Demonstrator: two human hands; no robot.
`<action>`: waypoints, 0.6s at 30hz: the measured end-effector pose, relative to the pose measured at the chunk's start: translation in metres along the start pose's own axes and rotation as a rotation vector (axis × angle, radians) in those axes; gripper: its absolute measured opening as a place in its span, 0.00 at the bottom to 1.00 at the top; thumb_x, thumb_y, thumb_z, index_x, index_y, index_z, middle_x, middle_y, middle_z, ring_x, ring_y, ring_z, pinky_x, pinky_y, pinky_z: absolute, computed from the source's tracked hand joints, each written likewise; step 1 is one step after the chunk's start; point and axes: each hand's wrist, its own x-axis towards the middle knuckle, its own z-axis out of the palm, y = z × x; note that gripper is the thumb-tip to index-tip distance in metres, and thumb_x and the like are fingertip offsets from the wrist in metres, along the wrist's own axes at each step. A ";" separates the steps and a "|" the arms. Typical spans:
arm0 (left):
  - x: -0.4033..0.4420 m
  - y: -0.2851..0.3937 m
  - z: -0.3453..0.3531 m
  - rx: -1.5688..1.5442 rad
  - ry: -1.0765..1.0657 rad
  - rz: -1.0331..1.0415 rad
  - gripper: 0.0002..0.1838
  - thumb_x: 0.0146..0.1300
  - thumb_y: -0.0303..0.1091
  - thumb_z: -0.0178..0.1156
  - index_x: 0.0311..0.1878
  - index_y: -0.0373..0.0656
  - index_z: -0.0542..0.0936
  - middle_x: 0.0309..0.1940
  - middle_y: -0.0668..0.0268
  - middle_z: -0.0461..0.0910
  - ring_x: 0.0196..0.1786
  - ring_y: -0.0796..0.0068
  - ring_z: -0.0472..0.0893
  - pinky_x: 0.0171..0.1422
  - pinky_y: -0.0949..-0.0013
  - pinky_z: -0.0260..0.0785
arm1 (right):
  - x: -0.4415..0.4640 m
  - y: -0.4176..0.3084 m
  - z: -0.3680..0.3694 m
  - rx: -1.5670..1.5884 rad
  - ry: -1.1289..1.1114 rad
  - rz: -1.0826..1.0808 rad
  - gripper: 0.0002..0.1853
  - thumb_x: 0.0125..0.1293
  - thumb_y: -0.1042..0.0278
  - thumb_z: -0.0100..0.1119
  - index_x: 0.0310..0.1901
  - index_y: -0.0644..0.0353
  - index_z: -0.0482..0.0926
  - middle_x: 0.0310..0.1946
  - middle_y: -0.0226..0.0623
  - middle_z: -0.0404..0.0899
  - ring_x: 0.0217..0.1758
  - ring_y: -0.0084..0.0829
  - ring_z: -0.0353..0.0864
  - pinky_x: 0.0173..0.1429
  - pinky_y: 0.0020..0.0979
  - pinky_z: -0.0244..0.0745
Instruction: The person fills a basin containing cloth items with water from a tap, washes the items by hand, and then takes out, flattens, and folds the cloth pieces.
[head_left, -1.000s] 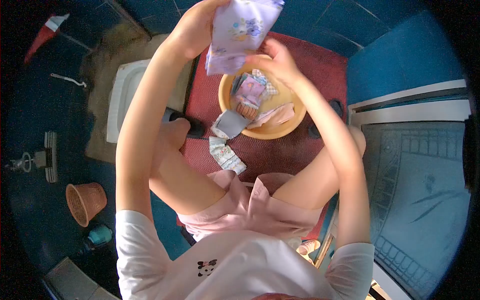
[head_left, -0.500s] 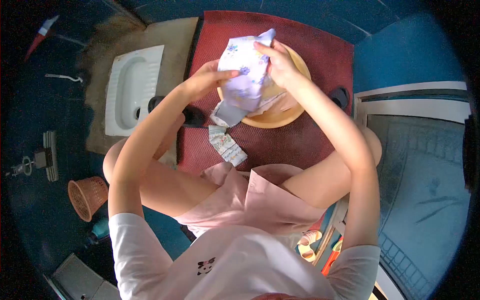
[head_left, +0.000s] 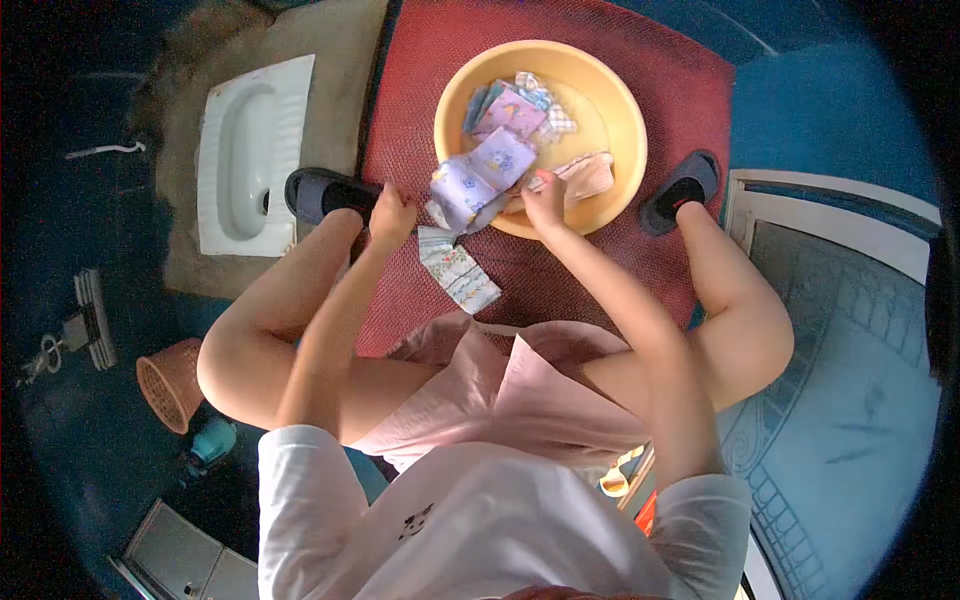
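A lavender floral cloth drapes over the left rim of a yellow basin. My left hand is curled closed, left of the basin and apart from the cloth. At the basin's near side, my right hand closes on a peach cloth, whose middle it covers. Inside the basin lie a pink patterned cloth and a checked cloth. A folded floral cloth rests on the red mat in front of the basin.
The red mat lies under the basin, with my slippered feet on either side. A squat toilet is at the left. An orange basket stands at the lower left, and a glass-panelled door at the right.
The lavender cloth has come down from both hands onto the basin's left rim. My left hand has let go and moved left and down; my right hand has lowered to the peach cloth.
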 end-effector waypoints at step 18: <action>0.012 -0.070 0.043 -0.540 -1.009 -0.100 0.28 0.36 0.35 0.67 0.45 0.38 0.73 0.41 0.65 0.76 0.47 0.74 0.71 0.54 0.72 0.59 | -0.009 -0.016 -0.030 0.024 -0.656 -0.373 0.08 0.51 0.71 0.56 0.33 0.62 0.72 0.33 0.37 0.75 0.31 0.31 0.76 0.37 0.29 0.70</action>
